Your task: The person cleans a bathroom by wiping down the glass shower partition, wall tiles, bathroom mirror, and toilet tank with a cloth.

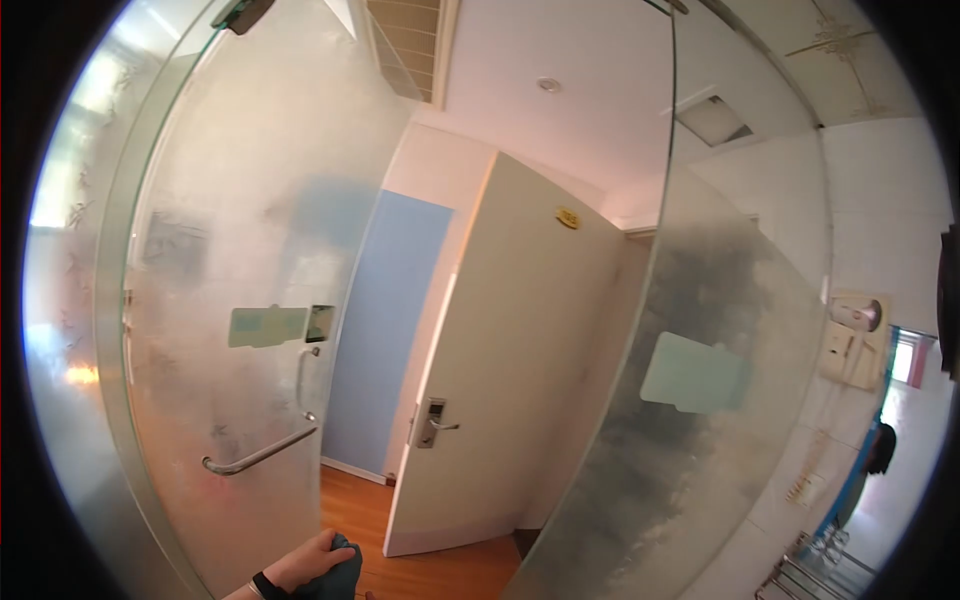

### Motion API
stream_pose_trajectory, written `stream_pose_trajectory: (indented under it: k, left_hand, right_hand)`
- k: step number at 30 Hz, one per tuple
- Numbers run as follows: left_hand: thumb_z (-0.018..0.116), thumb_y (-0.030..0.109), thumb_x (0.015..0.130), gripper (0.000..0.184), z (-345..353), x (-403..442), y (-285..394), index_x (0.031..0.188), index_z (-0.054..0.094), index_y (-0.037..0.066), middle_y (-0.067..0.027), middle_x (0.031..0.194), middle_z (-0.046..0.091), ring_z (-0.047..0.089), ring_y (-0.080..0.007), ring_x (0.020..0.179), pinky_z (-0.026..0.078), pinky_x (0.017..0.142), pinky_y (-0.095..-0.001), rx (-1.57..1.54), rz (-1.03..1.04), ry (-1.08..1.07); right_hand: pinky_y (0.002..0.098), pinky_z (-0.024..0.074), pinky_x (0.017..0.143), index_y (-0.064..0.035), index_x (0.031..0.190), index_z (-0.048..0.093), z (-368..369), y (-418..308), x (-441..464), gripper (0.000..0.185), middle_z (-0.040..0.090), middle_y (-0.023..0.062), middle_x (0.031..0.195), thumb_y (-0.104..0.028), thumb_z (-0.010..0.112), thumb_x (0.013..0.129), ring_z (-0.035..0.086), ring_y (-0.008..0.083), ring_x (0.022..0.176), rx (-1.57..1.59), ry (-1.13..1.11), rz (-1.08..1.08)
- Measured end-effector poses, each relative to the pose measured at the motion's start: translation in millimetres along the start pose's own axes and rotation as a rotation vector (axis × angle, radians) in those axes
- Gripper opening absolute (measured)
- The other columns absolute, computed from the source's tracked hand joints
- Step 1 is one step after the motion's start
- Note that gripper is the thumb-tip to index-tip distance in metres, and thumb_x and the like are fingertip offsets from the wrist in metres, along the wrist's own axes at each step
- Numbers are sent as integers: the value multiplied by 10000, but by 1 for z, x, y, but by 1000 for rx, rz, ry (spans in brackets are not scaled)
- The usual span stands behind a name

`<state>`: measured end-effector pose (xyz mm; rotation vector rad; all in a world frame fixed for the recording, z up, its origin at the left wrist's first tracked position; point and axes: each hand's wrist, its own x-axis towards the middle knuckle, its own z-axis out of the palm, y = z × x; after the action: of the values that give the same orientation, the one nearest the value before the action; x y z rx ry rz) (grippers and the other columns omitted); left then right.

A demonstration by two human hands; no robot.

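Observation:
My left hand, with a black band on its wrist, comes in at the bottom edge, left of the middle. Its fingers are closed on a dark grey-blue cloth, which the frame cuts off below. A small skin-coloured sliver shows at the bottom edge beside the cloth, too little to make out. I cannot see my right hand. Beyond the left hand lies an orange-brown wood floor.
A frosted glass door with a metal bar handle stands at left, another glass panel at right. Between them a cream door stands ajar. At far right are a wall-mounted hair dryer, a mirror and a metal rack.

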<state>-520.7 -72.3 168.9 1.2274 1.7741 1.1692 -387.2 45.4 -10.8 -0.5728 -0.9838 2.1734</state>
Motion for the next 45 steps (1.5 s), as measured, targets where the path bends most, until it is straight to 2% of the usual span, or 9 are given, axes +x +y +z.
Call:
stream_pose_trajectory:
  k: [7, 9, 19, 24, 28, 29, 34, 40, 45]
  left_hand:
    - [651, 152, 915, 183, 20, -34, 62, 1017, 538, 49, -94, 1142, 596, 551, -125, 898, 471, 773, -288, -135, 419, -505]
    - [650, 145, 898, 397, 29, -33, 56, 1268, 522, 77, -109, 1274, 565, 541, -265, 1084, 406, 980, -363, 251, 917, -423]
    - [605, 21, 891, 333, 23, -39, 52, 1212, 517, 26, -159, 1275, 551, 544, -256, 1099, 430, 946, -368, -318, 666, -371]
    - [587, 1, 898, 266, 32, -63, 75, 1153, 521, 36, -182, 1413, 439, 456, -312, 1242, 376, 1020, -423, 5, 1235, -493]
    - [619, 90, 913, 311, 34, -60, 71, 1198, 518, 21, -186, 1409, 459, 435, -335, 1292, 352, 1047, -472, -397, 1071, -461]
    - [644, 21, 884, 182, 26, -65, 80, 1021, 535, 69, -117, 1330, 497, 540, -147, 998, 452, 854, -311, -313, 1022, -419]
    - [610, -47, 878, 212, 21, -42, 39, 1034, 541, 78, -113, 1404, 420, 545, -164, 1100, 459, 881, -302, -424, 788, -382]
    - [635, 28, 900, 196, 11, -49, 9, 1089, 584, 32, -79, 1356, 471, 537, -84, 945, 464, 811, -271, -780, 437, -496]
    - [444, 281, 1027, 311, 13, -42, -38, 1120, 599, 27, -27, 954, 647, 595, -105, 831, 474, 722, -251, -1017, 164, -389]
  right_hand:
    - [359, 469, 898, -54, 1231, 535, 59, -58, -43, 451, 613, 100, 1090, -265, 682, 860, 575, 215, 1012, 182, -99, -156]
    - [359, 470, 899, -53, 1230, 536, 68, -67, -50, 445, 612, 101, 1092, -271, 671, 866, 575, 218, 1014, 212, -106, -197]
    - [363, 474, 902, -48, 1223, 542, 93, -79, -80, 423, 609, 110, 1105, -304, 617, 895, 580, 232, 1024, 351, -126, -323]
    - [364, 476, 904, -45, 1219, 545, 99, -85, -95, 417, 608, 114, 1111, -320, 590, 909, 582, 239, 1029, 415, -117, -383]
    - [366, 478, 906, -43, 1217, 548, 100, -88, -105, 415, 607, 118, 1116, -333, 569, 921, 584, 245, 1033, 468, -92, -421]
    - [366, 478, 906, -42, 1216, 548, 99, -88, -106, 415, 607, 118, 1118, -336, 563, 924, 584, 247, 1034, 483, -81, -429]
    - [339, 491, 929, -39, 1227, 532, 80, -90, -100, 487, 586, 103, 1179, -450, 385, 1013, 589, 230, 1072, 410, 5, -381]
    - [337, 534, 869, -51, 1170, 532, 83, -83, -93, 393, 592, 80, 1121, -392, 425, 1006, 612, 203, 995, 293, -50, -302]
    - [326, 531, 891, -26, 1200, 519, 100, -70, -94, 350, 574, 92, 1168, -311, 504, 997, 595, 187, 1023, -143, 81, -250]
